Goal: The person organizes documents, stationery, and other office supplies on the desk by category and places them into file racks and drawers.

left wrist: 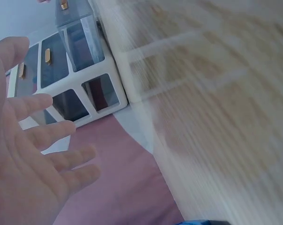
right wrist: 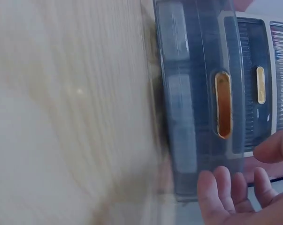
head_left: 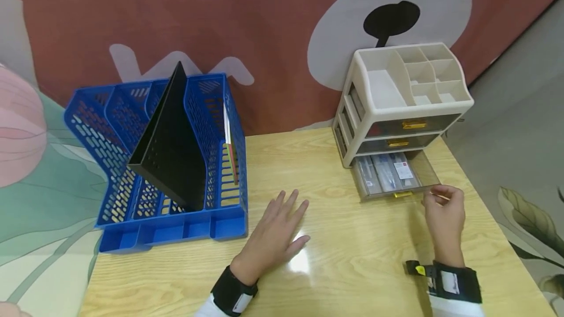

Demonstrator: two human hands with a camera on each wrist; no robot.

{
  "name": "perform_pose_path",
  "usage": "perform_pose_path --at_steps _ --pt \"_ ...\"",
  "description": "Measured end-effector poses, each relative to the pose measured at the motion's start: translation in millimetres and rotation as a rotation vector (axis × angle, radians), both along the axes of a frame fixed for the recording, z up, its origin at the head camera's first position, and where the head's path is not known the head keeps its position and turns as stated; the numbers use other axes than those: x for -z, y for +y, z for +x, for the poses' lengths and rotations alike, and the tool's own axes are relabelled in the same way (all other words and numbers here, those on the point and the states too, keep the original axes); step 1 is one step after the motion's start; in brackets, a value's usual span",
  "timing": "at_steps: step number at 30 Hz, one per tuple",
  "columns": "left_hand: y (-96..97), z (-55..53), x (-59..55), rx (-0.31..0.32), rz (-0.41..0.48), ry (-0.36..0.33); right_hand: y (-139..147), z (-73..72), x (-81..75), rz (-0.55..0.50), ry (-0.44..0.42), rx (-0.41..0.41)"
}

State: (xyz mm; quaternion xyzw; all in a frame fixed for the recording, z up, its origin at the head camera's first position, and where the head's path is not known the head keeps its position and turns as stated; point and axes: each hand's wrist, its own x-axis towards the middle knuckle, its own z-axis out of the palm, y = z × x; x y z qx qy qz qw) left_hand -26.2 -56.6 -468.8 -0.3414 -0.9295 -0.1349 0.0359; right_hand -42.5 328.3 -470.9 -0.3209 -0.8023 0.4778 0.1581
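The bottom drawer (head_left: pixel 387 177) of a small cream drawer unit (head_left: pixel 401 97) is pulled out. It is see-through and smoky, with a gold handle (right wrist: pixel 223 104). Clear packets (head_left: pixel 383 172), one with a white label, lie inside. My right hand (head_left: pixel 446 212) is at the drawer's front right corner, its loosely bent fingertips right at the panel. In the right wrist view a gap shows between thumb and fingers (right wrist: pixel 221 187). Over the tabletop, between the drawer unit and a blue rack, my left hand (head_left: pixel 277 229) is spread with nothing in it.
A blue plastic file rack (head_left: pixel 174 229) stands at the left, a black folder (head_left: pixel 172 146) leaning in it and thin booklets (head_left: pixel 230 146) in its right slot. Behind the wooden table (head_left: pixel 352 258) hangs a printed cloth (head_left: pixel 282 38). The drawer unit has small compartments on top.
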Motion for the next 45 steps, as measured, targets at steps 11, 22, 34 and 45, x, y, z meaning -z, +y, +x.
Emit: perform_pose_path --at_steps 11,22,34,45 --pt "1.9 3.0 1.2 0.016 -0.004 0.025 -5.7 9.3 20.7 -0.955 0.284 -0.213" --pt "-0.8 8.1 6.2 0.063 -0.063 0.041 -7.1 6.5 22.0 -1.500 0.317 -0.178" --pt "-13.8 10.3 8.7 0.028 -0.065 0.020 -9.1 -6.7 18.4 -1.446 0.341 -0.222" --pt "-27.7 14.7 6.5 -0.005 -0.061 -0.005 -13.2 -33.4 18.4 -1.380 0.353 -0.290"
